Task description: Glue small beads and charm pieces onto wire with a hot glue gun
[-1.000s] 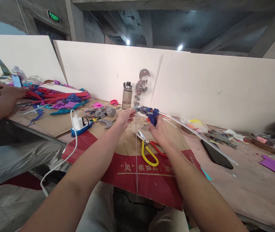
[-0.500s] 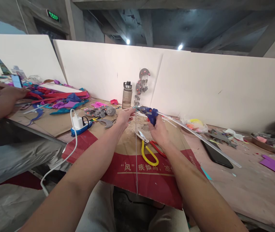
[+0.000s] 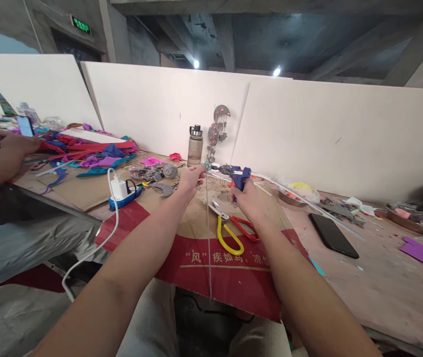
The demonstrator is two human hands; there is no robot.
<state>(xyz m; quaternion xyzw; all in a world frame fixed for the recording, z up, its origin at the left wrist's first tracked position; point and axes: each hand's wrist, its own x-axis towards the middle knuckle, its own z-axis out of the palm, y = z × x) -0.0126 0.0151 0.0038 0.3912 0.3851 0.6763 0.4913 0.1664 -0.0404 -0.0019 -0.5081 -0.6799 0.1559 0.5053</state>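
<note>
My left hand pinches a small teal openwork piece at its fingertips. A thin grey cord runs down from there across the cardboard. My right hand is wrapped round the handle of a blue hot glue gun, whose nozzle points left, close to the teal piece. Out of the gun's back, a long clear glue stick reaches to the right. Below the hands lie scissors with one yellow and one red handle, blades open.
Red-and-brown cardboard covers the table before me. Around it are a water bottle, grey felt pieces, a power strip and a black phone. A grey hanging ornament is on the white board. At left, another person's hands hold something.
My right hand has drawn the glue gun slightly right, widening the space between nozzle and teal piece. The glue stick has swung upward. My left hand has barely moved.
</note>
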